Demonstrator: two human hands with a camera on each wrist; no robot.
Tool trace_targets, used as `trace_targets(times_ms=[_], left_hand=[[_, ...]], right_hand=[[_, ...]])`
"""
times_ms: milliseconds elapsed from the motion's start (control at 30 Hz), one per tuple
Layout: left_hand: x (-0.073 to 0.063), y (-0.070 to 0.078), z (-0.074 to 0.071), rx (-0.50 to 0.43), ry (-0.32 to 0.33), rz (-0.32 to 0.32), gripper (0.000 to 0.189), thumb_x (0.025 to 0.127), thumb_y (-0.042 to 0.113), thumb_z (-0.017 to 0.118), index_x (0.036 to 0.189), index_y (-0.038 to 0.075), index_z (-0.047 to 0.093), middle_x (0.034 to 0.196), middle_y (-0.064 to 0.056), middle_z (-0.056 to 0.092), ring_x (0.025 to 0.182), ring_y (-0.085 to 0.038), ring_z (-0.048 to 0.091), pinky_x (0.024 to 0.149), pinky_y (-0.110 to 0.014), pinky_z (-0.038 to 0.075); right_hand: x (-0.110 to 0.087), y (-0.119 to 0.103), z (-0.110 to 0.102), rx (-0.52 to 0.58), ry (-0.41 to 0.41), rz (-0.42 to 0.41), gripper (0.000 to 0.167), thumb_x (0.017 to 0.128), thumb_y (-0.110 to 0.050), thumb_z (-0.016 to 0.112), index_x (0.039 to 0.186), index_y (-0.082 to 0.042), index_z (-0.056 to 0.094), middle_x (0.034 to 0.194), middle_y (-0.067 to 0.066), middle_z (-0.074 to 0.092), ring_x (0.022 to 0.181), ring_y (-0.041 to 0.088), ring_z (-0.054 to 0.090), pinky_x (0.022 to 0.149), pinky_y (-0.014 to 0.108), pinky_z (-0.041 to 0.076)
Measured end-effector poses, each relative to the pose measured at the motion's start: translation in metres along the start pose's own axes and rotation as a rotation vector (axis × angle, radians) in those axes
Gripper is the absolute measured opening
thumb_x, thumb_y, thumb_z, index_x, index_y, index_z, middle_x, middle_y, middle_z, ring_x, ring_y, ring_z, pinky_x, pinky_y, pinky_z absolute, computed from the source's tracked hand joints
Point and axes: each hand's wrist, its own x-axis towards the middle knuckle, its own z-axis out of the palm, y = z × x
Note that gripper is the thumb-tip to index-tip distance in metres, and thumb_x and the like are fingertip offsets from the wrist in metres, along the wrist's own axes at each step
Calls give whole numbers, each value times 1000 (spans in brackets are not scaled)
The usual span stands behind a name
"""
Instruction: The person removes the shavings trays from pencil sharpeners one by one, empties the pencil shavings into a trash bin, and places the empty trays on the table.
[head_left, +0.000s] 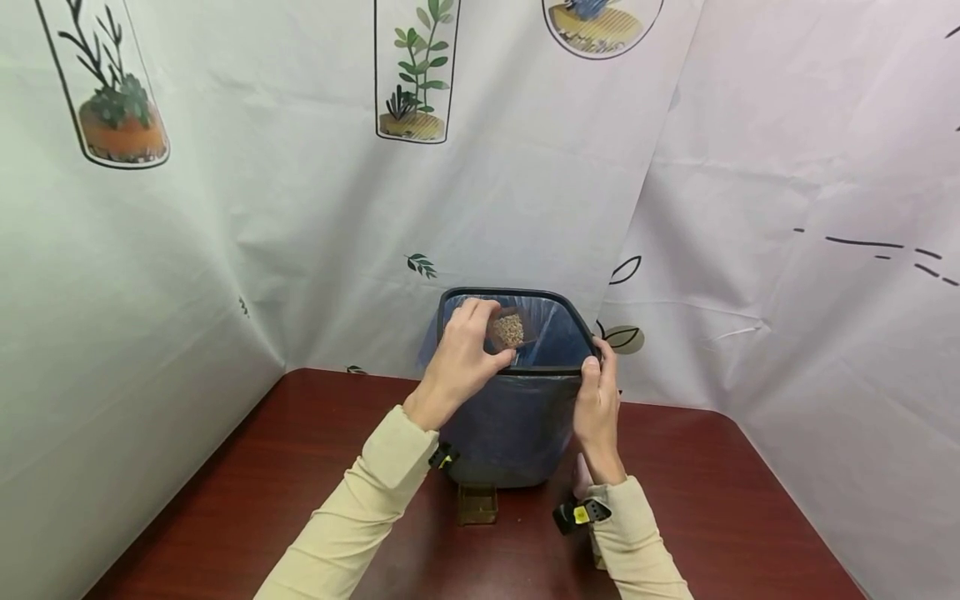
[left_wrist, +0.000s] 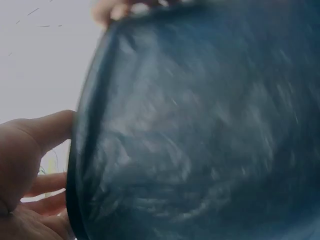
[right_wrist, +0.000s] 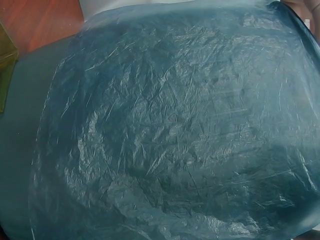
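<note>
A dark-rimmed bin (head_left: 517, 429) with a thin bluish liner (right_wrist: 175, 120) folded over its rim stands on the table. My left hand (head_left: 467, 342) is over its mouth at the left, holding a small brownish see-through box with pale grains (head_left: 508, 330) between thumb and fingers. In the left wrist view, the bin's rim and liner cover part of that left hand (left_wrist: 30, 165), and the box does not show. At the bin's right corner my right hand (head_left: 597, 400) grips the rim, thumb over the near side.
A small see-through amber box (head_left: 477, 504) sits on the dark red table (head_left: 360, 500) at the bin's foot. Something pinkish (head_left: 581, 477) is partly hidden behind the right wrist. White printed cloth (head_left: 322, 208) hangs close behind the bin and along both sides.
</note>
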Motion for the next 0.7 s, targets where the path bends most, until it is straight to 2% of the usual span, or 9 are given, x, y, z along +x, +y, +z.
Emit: trace_targets(times_ms=[100,333,500,700], left_hand=[[1,-1,1,75,4,38,53,68,14,80,113,0,56,106,-10,54,95,-25,50,80,-34,47],[1,-5,1,226,37,125,51,68,10,79,112,0,55,109,-13,52,97,-30,50,78,-35,50],[2,-5,2,253,51,164,49,68,3,78,111,0,54,110,-14,51,98,-32,49,75,-36,51],[4,-4,3,268,38,180,49,69,1,76,113,2,54,114,-13,50,103,-30,48,68,-37,53]], right_hand=[[0,1,0,-4,-2,2,43,98,-39,31,139,-27,35,139,10,41,117,31,45,90,54,35],[-1,3,1,-6,-4,-7,44,97,-39,30,139,-28,34,139,11,40,116,34,44,90,57,32],[-1,3,1,-7,-4,-10,44,97,-38,30,139,-26,34,136,14,43,111,34,45,88,57,32],[0,3,0,-12,0,-6,43,98,-39,30,139,-27,34,124,17,48,101,31,47,83,52,35]])
